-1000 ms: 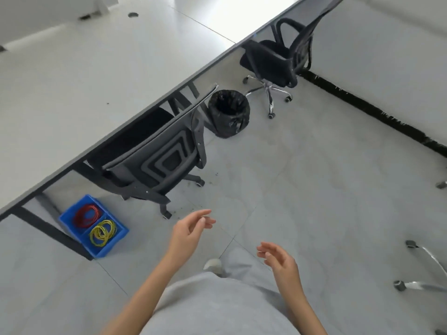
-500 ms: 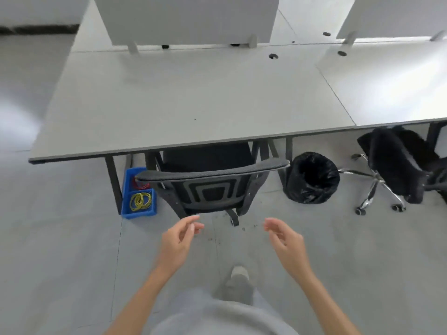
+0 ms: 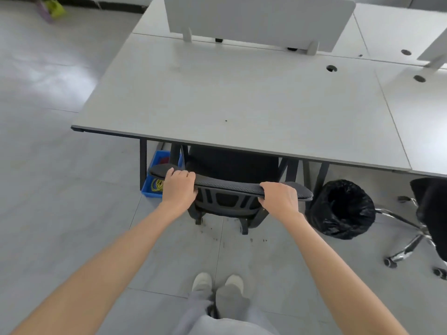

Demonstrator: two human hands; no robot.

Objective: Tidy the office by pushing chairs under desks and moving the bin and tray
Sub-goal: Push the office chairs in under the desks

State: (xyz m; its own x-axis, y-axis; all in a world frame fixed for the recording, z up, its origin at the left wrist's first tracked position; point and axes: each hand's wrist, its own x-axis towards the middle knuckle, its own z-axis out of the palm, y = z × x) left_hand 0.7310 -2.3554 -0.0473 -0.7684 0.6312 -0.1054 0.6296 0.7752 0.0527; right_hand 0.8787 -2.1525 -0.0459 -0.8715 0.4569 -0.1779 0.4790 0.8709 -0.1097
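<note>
A black mesh office chair stands in front of me, its seat partly under the grey desk. My left hand grips the top edge of the backrest near its left end. My right hand grips the same edge near the right end. A black-lined bin stands on the floor right of the chair. A blue tray holding yellow and red rubber bands sits on the floor under the desk's left end, partly hidden by the backrest and my left hand.
A second black chair with a chrome wheeled base stands at the right edge, out from its desk. A white divider panel rises along the desk's far side. Open tiled floor lies to the left. My feet stand behind the chair.
I have turned to face the chair and stepped closer. Both hands, open in the air before, have reached forward and closed on the top of the backrest.
</note>
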